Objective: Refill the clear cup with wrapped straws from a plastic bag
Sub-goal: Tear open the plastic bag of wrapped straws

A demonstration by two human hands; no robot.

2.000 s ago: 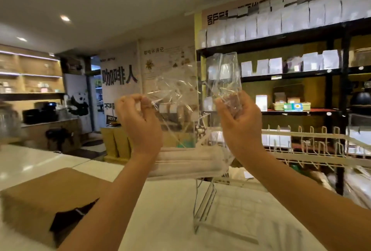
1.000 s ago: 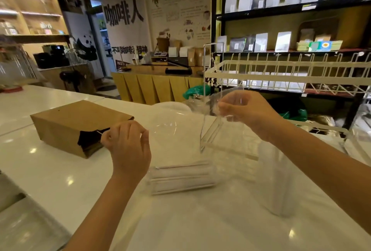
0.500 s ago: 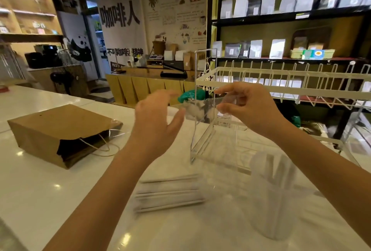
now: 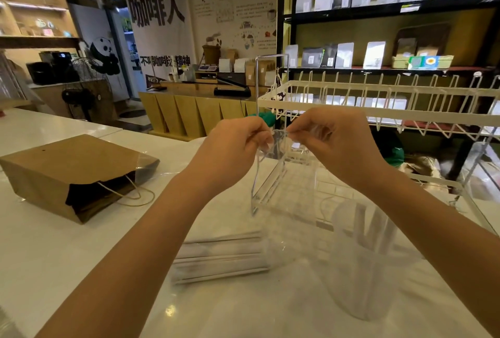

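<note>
Both hands are raised close together above the surface (image 4: 54,251) — the left hand (image 4: 235,145) and the right hand (image 4: 332,143) each pinch the top of the clear bag (image 4: 273,145). The straws (image 4: 219,256) lie low in the bag, on the surface. The cup (image 4: 362,262) stands just right of them, holding some straws.

A brown paper bag (image 4: 73,172) with a black inside lies on the glossy white counter (image 4: 43,251), near white-wrapped straws (image 4: 219,253), a clear cup (image 4: 362,264) and a cream wire rack (image 4: 378,110).
</note>
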